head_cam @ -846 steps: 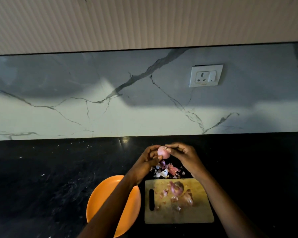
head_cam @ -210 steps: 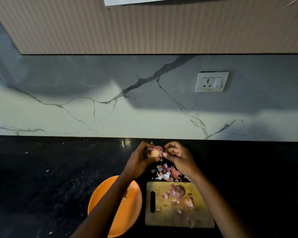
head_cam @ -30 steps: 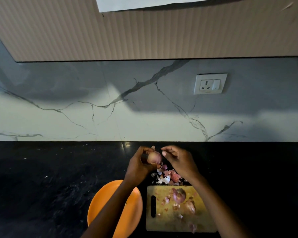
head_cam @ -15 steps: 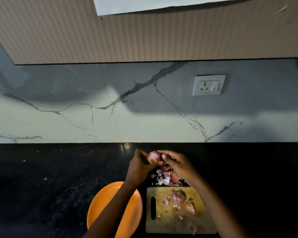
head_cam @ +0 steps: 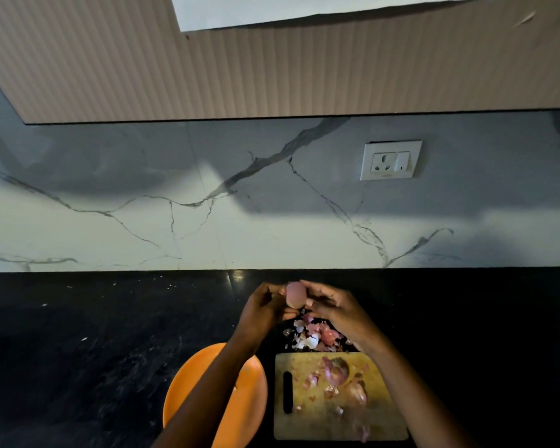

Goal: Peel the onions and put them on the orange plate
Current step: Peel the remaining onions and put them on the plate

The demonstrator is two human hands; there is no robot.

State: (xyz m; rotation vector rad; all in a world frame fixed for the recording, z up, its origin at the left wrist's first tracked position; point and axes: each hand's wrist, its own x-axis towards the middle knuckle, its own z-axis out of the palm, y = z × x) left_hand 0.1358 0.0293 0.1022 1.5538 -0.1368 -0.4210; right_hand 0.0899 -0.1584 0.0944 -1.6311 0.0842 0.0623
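Both hands, left hand (head_cam: 262,308) and right hand (head_cam: 334,308), pinched one pale pink, smooth onion (head_cam: 295,294) above the black counter (head_cam: 88,344). Two unpeeled onions (head_cam: 336,370) lay on one cutting board (head_cam: 317,421), beside one orange plate (head_cam: 249,402).

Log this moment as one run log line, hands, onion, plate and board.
left hand holds onion | right hand picks at it | orange plate shows no onion | cutting board: two onions, peel scraps
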